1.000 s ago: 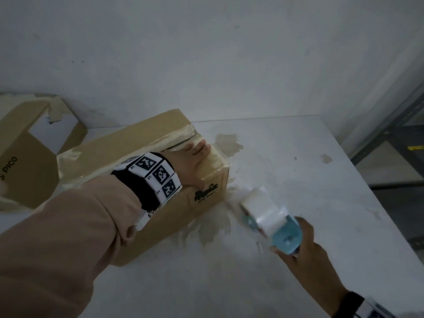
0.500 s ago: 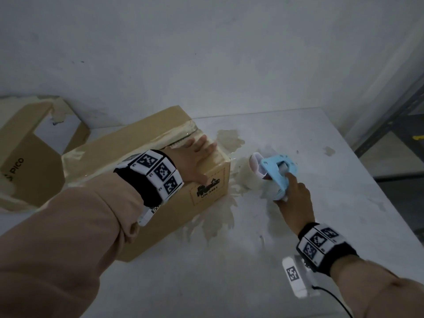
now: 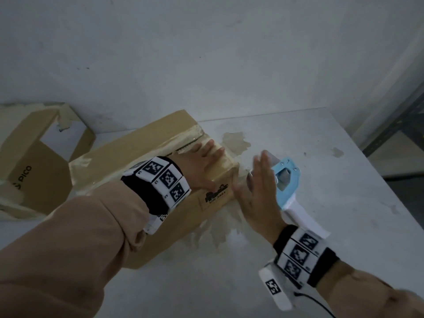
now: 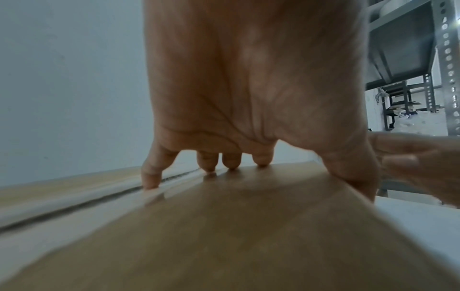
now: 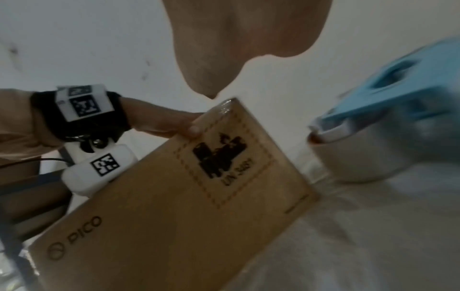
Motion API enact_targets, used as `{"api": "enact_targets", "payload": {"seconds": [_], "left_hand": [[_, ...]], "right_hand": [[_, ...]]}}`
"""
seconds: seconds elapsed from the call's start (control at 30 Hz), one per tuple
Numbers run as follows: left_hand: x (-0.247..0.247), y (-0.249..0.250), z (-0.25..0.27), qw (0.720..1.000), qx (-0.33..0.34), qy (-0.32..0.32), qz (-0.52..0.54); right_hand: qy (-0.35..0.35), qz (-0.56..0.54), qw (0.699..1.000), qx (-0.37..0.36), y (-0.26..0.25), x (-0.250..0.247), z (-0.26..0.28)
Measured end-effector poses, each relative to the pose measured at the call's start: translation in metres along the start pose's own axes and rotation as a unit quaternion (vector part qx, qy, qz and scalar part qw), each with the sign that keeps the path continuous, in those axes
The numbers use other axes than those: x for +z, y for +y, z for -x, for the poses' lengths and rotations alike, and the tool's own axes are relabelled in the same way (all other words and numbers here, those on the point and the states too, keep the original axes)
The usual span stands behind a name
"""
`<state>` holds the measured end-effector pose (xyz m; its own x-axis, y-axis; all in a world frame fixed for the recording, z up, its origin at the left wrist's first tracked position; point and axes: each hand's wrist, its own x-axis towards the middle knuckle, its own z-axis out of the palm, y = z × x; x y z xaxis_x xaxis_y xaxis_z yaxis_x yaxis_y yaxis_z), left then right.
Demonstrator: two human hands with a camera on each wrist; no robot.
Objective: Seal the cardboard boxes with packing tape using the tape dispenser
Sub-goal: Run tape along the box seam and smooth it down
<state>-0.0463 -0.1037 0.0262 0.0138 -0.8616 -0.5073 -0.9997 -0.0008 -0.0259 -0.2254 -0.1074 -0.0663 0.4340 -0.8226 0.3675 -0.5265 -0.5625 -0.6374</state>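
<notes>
- The left hand (image 3: pixel 202 164) lies flat on top of the cardboard box (image 3: pixel 128 171), fingers straight, fingertips (image 4: pixel 208 165) pressing right along the taped seam.
- The right hand (image 3: pixel 257 191) is released, fingers straight and gripping nothing, hovering just off the box's end corner.
- The tape dispenser (image 3: pixel 286 180) lies on the white table (image 3: pixel 344 226) just beside that hand, blue frame up, nobody holding it.
- Glossy tape strip (image 3: pixel 160 145) already runs the length of the top, so this box looks nearly sealed; smoothing the end down seems to be the job in hand.
- A second box (image 3: pixel 34 161) sits at the far left with its flap raised: that one looks yet to be closed and taped.
</notes>
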Motion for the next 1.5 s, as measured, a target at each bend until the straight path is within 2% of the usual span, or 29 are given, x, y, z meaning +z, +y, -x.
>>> {"api": "enact_targets", "payload": {"seconds": [0.1,0.23,0.37,0.43,0.47,0.57,0.67,0.73,0.87,0.93,1.0,1.1,1.2,1.4,1.5], "left_hand": [[0.002,-0.003,-0.002,1.0,0.011,-0.004,-0.015],[-0.001,-0.006,0.001,0.999,0.007,-0.035,-0.003],[-0.014,-0.007,0.003,0.998,0.031,-0.058,0.023],[-0.027,-0.016,0.008,0.995,0.027,-0.065,0.067],[-0.035,-0.021,0.012,0.993,0.018,-0.062,0.102],[-0.06,-0.044,0.015,0.991,-0.008,-0.019,0.136],[-0.077,-0.071,0.002,0.993,-0.051,0.006,0.107],[-0.081,-0.08,-0.01,0.996,-0.057,0.003,0.074],[-0.071,-0.078,-0.038,1.0,-0.004,-0.002,-0.002],[-0.065,-0.073,-0.049,0.999,0.036,-0.017,-0.026],[-0.064,-0.073,-0.055,0.997,0.06,-0.029,-0.025],[-0.066,-0.078,-0.058,0.998,0.058,-0.014,-0.014],[-0.068,-0.082,-0.063,0.999,0.054,0.005,-0.003],[-0.071,-0.093,-0.083,0.999,0.015,0.024,-0.025],[-0.074,-0.092,-0.074,1.0,-0.001,0.006,-0.028]], "right_hand": [[-0.077,-0.032,0.996,0.013,-0.017,0.024,-0.007],[-0.116,-0.033,0.992,0.032,-0.007,0.039,0.001],[-0.158,-0.035,0.984,0.081,0.007,0.029,0.018],[-0.136,-0.045,0.986,0.089,0.003,0.018,0.013],[-0.104,-0.036,0.991,0.074,-0.002,0.013,0.005],[-0.013,0.018,1.0,-0.015,-0.023,0.007,-0.023],[-0.005,0.064,0.996,-0.065,-0.048,0.02,-0.041],[-0.015,0.103,0.992,-0.076,-0.06,0.029,-0.049],[-0.031,0.119,0.992,-0.029,-0.069,0.033,-0.08],[-0.036,0.089,0.995,0.015,-0.068,0.034,-0.095],[-0.051,0.069,0.996,0.021,-0.069,0.034,-0.102],[-0.08,0.091,0.992,0.027,-0.068,0.035,-0.101],[-0.117,0.105,0.986,0.063,-0.069,0.033,-0.104],[-0.083,0.181,0.978,0.069,-0.055,0.028,-0.095],[-0.094,0.203,0.973,0.053,-0.054,0.02,-0.094]]}}
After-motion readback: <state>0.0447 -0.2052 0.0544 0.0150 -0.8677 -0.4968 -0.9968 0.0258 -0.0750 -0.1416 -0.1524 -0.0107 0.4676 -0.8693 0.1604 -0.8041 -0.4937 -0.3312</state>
